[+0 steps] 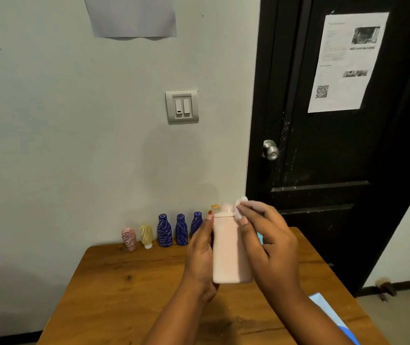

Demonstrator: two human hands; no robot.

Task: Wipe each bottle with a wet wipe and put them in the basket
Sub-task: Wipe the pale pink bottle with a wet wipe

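A pale pink flat-sided plastic bottle (pixel 226 250) is held upright above the brown wooden counter (pixel 134 282). It is gripped along its left side by the left hand (pixel 200 255), whose fingers are curled round the body. A small white wet wipe (pixel 239 205) is pinched by the right hand (pixel 268 242) and pressed against the bottle's cap. At the counter's far edge, against the wall, a row is formed by a pink striped tube (pixel 129 239), a yellow striped tube (pixel 146 235) and three dark blue patterned bottles (pixel 181 230).

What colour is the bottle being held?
Plain pale pink; the bottle shows best in the head view.
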